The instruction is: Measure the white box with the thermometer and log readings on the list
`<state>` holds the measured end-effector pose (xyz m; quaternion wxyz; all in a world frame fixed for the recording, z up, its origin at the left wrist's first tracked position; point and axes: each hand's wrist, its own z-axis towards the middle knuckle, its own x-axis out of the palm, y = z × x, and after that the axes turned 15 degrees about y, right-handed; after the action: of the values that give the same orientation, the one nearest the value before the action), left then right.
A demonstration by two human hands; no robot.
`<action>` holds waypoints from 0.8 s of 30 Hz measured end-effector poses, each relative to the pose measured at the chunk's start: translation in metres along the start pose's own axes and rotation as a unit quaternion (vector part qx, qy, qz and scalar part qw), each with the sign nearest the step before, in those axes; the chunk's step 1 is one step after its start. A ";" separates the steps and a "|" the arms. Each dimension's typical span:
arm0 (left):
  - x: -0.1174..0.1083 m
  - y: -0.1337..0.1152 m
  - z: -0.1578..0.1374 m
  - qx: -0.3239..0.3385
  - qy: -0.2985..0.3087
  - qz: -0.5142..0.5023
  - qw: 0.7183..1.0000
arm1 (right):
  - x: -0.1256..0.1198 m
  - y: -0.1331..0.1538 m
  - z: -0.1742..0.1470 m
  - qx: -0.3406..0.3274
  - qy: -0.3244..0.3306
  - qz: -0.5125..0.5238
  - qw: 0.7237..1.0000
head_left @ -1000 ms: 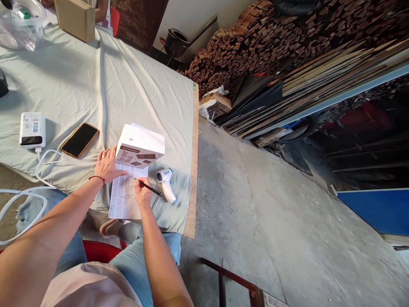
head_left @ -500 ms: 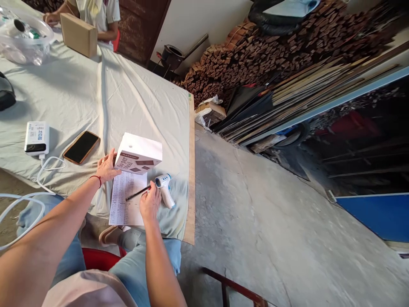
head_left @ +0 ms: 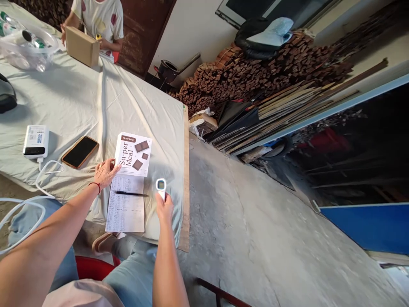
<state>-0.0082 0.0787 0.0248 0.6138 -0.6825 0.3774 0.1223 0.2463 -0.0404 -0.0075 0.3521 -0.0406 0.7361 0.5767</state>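
Note:
My right hand [head_left: 165, 209] is wrapped round the handle of a white infrared thermometer [head_left: 161, 184], its small screen facing up towards me. At its lower left corner, a white "Su-per Meal" box [head_left: 136, 154] with brown printed squares is gripped by my left hand [head_left: 107, 172]; the thumb lies over the edge and the fingers are along the left side. Directly below the box is a handwritten paper sheet [head_left: 124, 213], its top edge close against the box. Across the sheet lies a black pen [head_left: 131, 193], touched by neither hand.
Left of my left hand are a phone [head_left: 79, 152] and a white power bank [head_left: 36, 140] with a cable. Farther off stand a cardboard box [head_left: 82, 47] and a clear plastic tub [head_left: 30, 49]. Another person [head_left: 99, 21] sits at the far side. The table's wooden edge [head_left: 185, 183] is at right.
My right hand has let go of the pen, now lying on the sheet, and taken hold of the thermometer. The white box has turned so its printed face shows fully.

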 end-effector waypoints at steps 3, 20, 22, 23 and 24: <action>0.000 -0.001 -0.001 0.008 0.006 0.016 1.000 | 0.015 0.034 -0.006 -0.038 0.011 0.231 0.972; -0.001 0.007 0.000 0.027 0.020 0.029 0.999 | 0.065 0.134 0.028 -0.066 0.167 0.442 0.879; -0.002 0.007 0.000 0.029 0.021 0.029 0.999 | 0.065 0.136 0.027 -0.063 0.154 0.443 0.881; -0.002 0.007 -0.001 0.030 0.023 0.029 0.999 | 0.066 0.137 0.026 -0.060 0.150 0.445 0.881; -0.002 0.007 -0.001 0.030 0.024 0.029 0.999 | 0.066 0.138 0.026 -0.057 0.147 0.446 0.881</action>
<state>-0.0144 0.0788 0.0208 0.6211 -0.6553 0.4150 0.1119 0.1445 0.0509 0.0660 -0.0573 0.1873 0.6853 0.7014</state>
